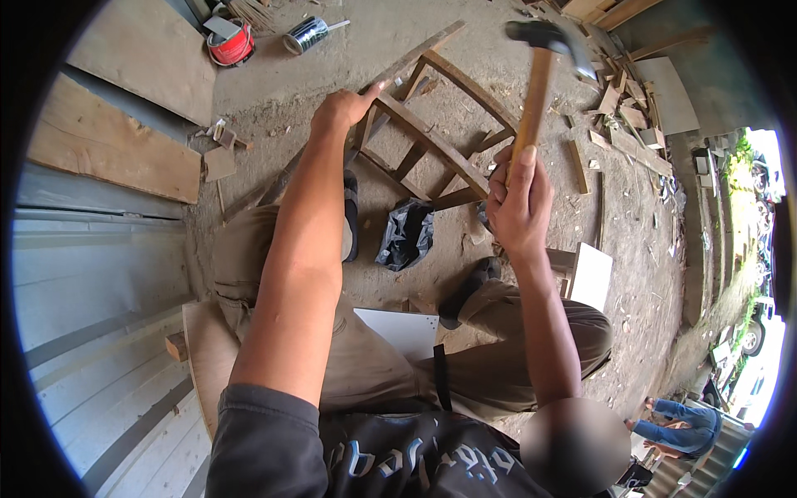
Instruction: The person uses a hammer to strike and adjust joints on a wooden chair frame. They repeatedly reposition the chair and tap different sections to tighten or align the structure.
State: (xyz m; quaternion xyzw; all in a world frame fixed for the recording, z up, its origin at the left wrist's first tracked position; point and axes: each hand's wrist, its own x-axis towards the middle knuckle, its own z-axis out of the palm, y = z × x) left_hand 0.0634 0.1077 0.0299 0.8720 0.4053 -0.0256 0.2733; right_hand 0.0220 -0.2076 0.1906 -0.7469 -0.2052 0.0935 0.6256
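Observation:
My right hand [521, 199] is wrapped around the wooden handle of a claw hammer [535, 100], which is raised with its dark metal head at the top. Ahead of me a wooden frame [436, 141] of narrow brown bars stands on the ground between and beyond my feet. My left hand [344, 108] grips this frame at its upper left corner, thumb along the bar and fingers mostly hidden. From that corner a wooden strip [419, 54] slants away to the upper right. The hammer's head is apart from the frame.
A black plastic bag [407, 235] lies between my feet. Far left are a red bucket [232, 43] and a metal can [305, 36]. Boards [116, 137] lean at the left. Scrap wood [635, 108] is heaped at the right, near a white panel [591, 278]. Another person [685, 427] sits lower right.

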